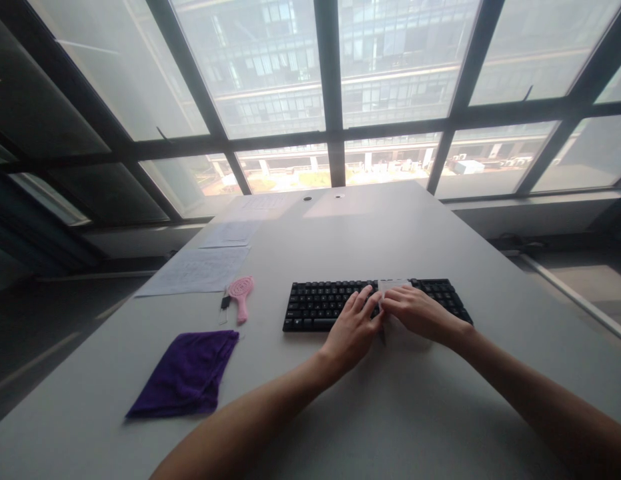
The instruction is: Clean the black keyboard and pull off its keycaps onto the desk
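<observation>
Where fingers (361, 299) cover the keyboard (315, 305), a pale item (393, 284) is partly hidden.

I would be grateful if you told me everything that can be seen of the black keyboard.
The keyboard is black, long and plastic-looking, with rows of keys bearing pale markings and a further block of keys at its right end. It lies flat on the white table. The left grip, right grip and a pale item partly hide it; whether any key is pressed cannot be told.
</observation>
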`<state>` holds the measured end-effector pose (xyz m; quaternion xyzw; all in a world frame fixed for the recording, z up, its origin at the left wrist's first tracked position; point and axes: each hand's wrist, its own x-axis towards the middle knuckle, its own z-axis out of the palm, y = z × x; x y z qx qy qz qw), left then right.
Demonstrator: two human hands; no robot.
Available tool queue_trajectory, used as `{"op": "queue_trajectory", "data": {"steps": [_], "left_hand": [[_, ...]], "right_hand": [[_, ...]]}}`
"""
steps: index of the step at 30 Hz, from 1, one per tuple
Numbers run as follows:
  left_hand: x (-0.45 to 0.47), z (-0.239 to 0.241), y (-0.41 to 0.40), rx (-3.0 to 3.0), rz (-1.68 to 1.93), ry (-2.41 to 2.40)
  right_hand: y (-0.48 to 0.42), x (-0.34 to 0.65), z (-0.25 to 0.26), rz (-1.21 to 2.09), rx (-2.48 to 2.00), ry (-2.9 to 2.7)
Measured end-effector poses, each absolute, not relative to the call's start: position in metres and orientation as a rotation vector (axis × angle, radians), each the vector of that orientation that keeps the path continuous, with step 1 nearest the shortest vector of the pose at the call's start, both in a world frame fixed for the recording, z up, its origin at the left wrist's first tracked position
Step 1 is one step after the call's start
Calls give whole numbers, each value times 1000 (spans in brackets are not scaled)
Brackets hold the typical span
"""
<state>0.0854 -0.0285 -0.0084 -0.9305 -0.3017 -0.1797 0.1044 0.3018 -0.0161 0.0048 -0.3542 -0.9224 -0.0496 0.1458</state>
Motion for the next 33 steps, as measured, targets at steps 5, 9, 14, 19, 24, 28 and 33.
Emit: {"op": "queue_trajectory", "data": {"steps": [5, 9, 14, 19, 24, 28, 33], "left_hand": [[86, -8, -28, -2723, -558, -870], [86, -10, -27, -2728, -572, -877], [85, -11, -27, -2742, -580, -894], [85, -10, -28, -2755, -554, -892], [85, -6, -28, -2752, -535, -898], [84, -2, -27, -2760, -496, -872], [84, 1, -26, -2773, -467, -849]], "right_hand": [[-18, 301, 5, -206, -988, -2673], [-17, 300, 2, -222, -991, -2664], [-15, 302, 0, -195, -1038, -2641], [-14, 306, 3, -66, -1028, -2626], [-14, 305, 4, 4, -995, -2616], [-14, 303, 6, 35, -998, -2612], [-15, 302, 6, 22, -1003, -2626]]}}
